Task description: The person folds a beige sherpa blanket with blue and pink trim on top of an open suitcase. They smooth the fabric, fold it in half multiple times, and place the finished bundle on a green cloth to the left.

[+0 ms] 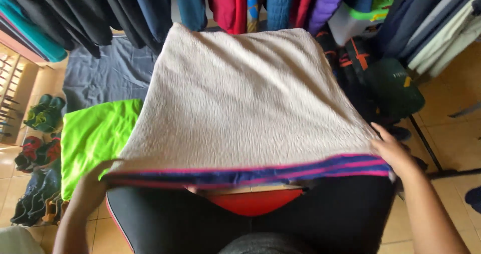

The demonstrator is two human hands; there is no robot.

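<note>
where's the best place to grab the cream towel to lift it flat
Probably by the two near corners of the striped hem, one from each side. The towel lies spread out with that blue-and-pink edge nearest, and the left hand and right hand already pinch those corners, thumbs on top.

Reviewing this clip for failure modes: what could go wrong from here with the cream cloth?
1. The cream cloth is held only at its striped edge by the left hand and right hand; a corner could slip.
2. Its far edge sits near the hanging clothes and might snag.
</note>
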